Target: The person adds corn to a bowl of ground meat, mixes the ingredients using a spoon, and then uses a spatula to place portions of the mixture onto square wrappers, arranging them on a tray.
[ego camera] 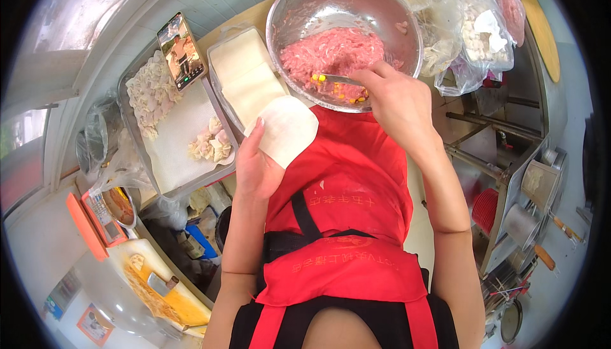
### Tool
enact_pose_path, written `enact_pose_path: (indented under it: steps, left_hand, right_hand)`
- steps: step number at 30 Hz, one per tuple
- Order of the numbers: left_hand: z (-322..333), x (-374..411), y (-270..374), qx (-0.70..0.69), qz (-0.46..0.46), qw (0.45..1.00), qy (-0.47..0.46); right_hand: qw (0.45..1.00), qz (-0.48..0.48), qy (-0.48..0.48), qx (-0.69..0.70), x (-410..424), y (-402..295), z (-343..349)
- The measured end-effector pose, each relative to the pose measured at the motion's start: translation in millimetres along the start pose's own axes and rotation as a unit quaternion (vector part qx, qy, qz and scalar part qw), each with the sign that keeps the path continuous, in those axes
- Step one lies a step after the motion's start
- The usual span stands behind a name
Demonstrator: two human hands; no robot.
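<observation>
A thin, pale dough wrapper (289, 127) lies across the fingers of my left hand (258, 165), with the thumb on its edge. My right hand (398, 100) grips a flat metal spreader (341, 79) over a large steel bowl (415, 57). Yellow corn kernels (318, 77) sit at the tool's tip. Pink minced meat (334, 53) fills the lower part of the bowl, and more kernels lie near its front wall. Left of the bowl, stacked square wrappers (253, 79) rest in a plastic-lined tray.
A metal tray (179, 177) on the left holds folded wontons (152, 91) and a smaller cluster (212, 141). A phone (182, 52) leans at its back edge. Plastic bags (477, 33) crowd the right of the bowl. A cleaver (162, 284) lies on a cutting board (191, 308) at lower left.
</observation>
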State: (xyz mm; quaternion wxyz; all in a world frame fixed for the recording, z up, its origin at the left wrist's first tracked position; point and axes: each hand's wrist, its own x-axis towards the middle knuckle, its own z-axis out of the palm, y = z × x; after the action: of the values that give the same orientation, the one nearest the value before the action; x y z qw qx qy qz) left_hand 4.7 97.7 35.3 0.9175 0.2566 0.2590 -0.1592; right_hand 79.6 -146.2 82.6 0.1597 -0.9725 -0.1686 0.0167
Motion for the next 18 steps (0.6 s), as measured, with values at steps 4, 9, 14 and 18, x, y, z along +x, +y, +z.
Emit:
enact_pose_path:
  steps: [4,9,14,18]
  left_hand:
    - [2.5,-0.1,-1.9,0.022,0.015,0.999,0.025]
    - [14.4,-4.4,-0.9,-0.03,0.058,0.997,0.042]
    - [32.8,0.0,-9.4,-0.145,0.088,0.972,-0.166]
    - [41.1,9.3,-17.0,-0.186,0.117,0.968,-0.12]
  right_hand:
    - [0.997,-0.002,0.001,0.081,-0.7,2.2,-2.8]
    - [0.949,0.057,-0.011,0.31,-10.5,3.4,-13.7]
    - [0.967,-0.002,0.08,0.241,-32.8,-28.7,-11.1]
    - [0.986,-0.109,0.115,0.048,-45.3,-44.2,-1.1]
